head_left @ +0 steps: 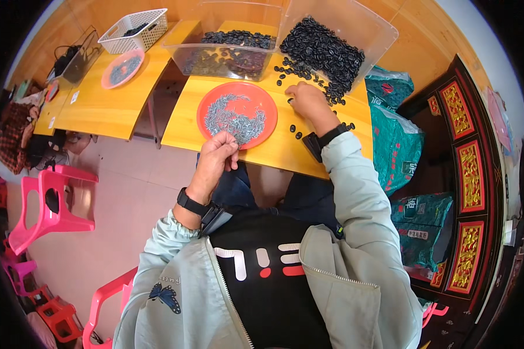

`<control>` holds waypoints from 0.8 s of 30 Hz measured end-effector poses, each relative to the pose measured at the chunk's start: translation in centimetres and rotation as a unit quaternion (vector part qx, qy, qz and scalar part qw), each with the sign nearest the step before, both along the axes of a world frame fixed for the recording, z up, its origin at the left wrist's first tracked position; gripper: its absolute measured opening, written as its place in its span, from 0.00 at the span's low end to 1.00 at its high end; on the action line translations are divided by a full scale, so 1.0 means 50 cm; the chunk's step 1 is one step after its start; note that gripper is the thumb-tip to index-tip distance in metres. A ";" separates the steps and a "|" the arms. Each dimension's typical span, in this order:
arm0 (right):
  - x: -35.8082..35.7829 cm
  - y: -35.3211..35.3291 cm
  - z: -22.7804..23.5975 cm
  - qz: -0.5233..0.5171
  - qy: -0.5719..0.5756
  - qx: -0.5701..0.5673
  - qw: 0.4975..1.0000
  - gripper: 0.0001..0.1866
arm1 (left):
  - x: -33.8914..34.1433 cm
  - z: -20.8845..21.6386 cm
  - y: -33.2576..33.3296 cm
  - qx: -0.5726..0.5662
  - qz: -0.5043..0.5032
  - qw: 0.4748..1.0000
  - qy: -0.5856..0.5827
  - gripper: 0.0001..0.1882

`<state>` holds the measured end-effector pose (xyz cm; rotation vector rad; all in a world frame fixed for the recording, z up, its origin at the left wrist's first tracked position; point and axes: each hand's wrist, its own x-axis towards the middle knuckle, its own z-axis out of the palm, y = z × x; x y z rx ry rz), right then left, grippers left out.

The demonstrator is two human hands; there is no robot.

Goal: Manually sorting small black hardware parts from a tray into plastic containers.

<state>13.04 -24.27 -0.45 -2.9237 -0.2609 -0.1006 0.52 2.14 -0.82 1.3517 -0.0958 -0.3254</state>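
A red round plate (270,125) on the yellow table holds a heap of small grey metal pins or screws (239,125). Over its near rim is my left hand (218,152), thumb and fingers pinched together; whatever they hold is too small or hidden to name. My right hand (310,102) reaches over the table to the right of the plate, its fingers curled around a small black oval piece (290,100) at the fingertips. Beyond it, a clear plastic bin (384,38) lies tipped toward me, with many black oval pieces (320,52) spilling out. Several loose black pieces (298,135) lie near my right wrist.
Another clear bin (221,61) of black pieces stands behind the plate. On the left table (93,99) are a pink plate (108,78) of metal bits and a white basket (157,35). Green bags (399,145) stand at the right; a pink stool (55,203) is at the left.
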 end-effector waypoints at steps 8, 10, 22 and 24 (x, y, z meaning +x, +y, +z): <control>-0.002 -0.019 -0.047 0.023 -0.054 -0.055 0.997 0.07 | 0.002 0.009 -0.006 -0.010 0.006 1.000 -0.005 0.04; -0.030 -0.023 -0.044 0.025 -0.064 0.000 0.998 0.05 | 0.002 0.000 0.008 -0.017 0.014 1.000 -0.009 0.04; -0.141 -0.096 -0.023 -0.044 -0.107 0.151 0.982 0.07 | 0.026 0.004 0.045 -0.004 0.080 0.996 0.038 0.04; -0.157 -0.093 -0.015 -0.029 -0.096 0.174 0.980 0.08 | 0.031 0.001 0.051 -0.011 0.088 0.995 0.042 0.05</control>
